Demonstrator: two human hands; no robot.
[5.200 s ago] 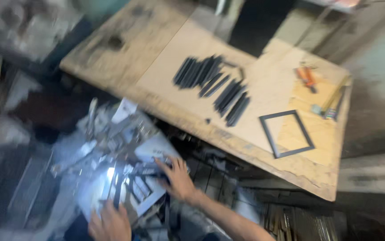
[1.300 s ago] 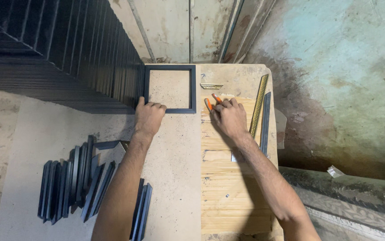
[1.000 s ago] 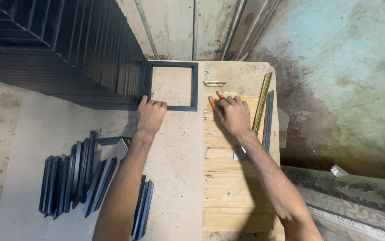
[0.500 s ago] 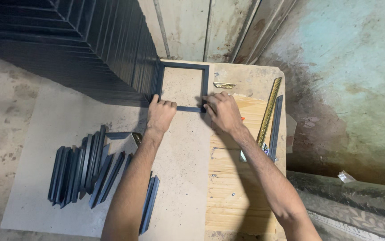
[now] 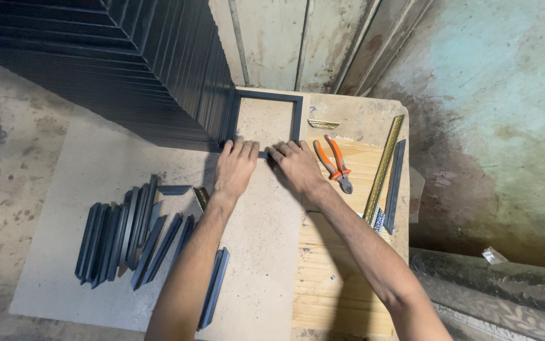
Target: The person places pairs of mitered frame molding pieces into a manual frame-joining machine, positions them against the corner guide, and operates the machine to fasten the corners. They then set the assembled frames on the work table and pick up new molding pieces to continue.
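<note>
Both hands press flat on the near rail of a square black frame of thin moulding (image 5: 297, 115) lying at the far end of the pale board worktop (image 5: 95, 158). The left hand (image 5: 236, 167) lies palm down with fingers straight and close together, their tips on the frame's near left corner; it grips nothing. The right hand (image 5: 297, 165) is likewise spread flat, fingers pointing left along the same rail, nothing closed inside it. The two hands are just beside each other, almost touching at the fingertips. Just left of the frame leans a tall stack of dark ribbed mouldings (image 5: 127, 63). Right of the right hand lie orange-handled pliers (image 5: 333, 161) on light wooden planks (image 5: 342, 265), then a long brass-coloured ruler (image 5: 384, 165) and a dark strip (image 5: 395, 183). Near left, a row of short black moulding pieces (image 5: 121, 233) stands on edge
</note>
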